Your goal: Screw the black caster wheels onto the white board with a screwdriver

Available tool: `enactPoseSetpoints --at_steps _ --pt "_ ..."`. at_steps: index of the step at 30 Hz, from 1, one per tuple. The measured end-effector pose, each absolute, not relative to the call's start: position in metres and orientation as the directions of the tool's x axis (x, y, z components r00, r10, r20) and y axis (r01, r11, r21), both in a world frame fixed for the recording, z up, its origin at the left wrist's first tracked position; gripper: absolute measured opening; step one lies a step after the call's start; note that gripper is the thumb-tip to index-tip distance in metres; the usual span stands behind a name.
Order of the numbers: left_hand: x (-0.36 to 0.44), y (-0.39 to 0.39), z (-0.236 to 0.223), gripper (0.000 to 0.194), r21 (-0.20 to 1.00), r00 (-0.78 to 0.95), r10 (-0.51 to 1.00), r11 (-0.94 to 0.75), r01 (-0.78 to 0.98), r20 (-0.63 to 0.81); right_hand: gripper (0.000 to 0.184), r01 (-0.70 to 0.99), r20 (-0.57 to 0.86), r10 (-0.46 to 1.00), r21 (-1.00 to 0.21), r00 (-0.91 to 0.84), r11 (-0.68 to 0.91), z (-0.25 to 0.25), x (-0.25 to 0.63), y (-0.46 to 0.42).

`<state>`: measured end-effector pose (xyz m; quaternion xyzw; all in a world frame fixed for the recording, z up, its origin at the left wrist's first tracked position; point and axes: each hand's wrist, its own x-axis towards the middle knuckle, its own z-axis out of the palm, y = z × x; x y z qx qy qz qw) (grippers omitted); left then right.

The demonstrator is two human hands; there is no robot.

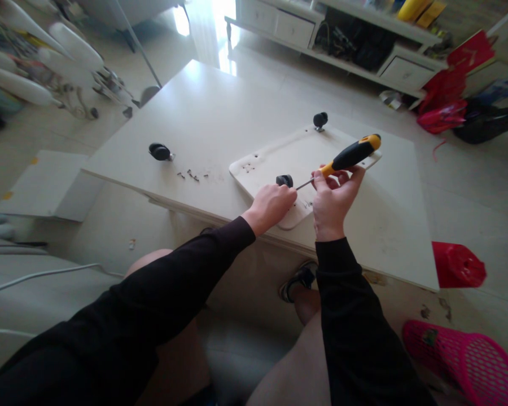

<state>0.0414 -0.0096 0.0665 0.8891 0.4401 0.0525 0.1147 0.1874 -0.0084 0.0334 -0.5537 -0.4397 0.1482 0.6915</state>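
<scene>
A cream board (279,155) with rounded corners lies on the white table (203,118). One black caster wheel (320,119) stands at its far corner. Another caster (284,180) sits at the near edge, and my left hand (271,205) is closed beside it, fingers curled at the screwdriver's tip. My right hand (333,197) is closed round the yellow and black screwdriver (352,154), whose metal shaft slants down towards that near caster. A third caster (160,151) lies loose on the table to the left, with several small screws (191,175) next to it.
A red plastic bag (457,265) lies at the table's right corner. A pink basket (469,361) stands on the floor at lower right. A white cabinet (334,34) runs along the back. A flat white panel (46,183) lies on the floor at left.
</scene>
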Motion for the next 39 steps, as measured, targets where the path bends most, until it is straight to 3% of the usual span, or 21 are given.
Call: enactPoseSetpoints --at_steps 39 --pt "0.0394 -0.0103 0.0683 0.030 0.221 0.629 0.777 -0.610 0.761 -0.021 0.047 0.275 0.434 0.696 -0.901 0.571 0.336 0.0357 0.1854 -0.0099"
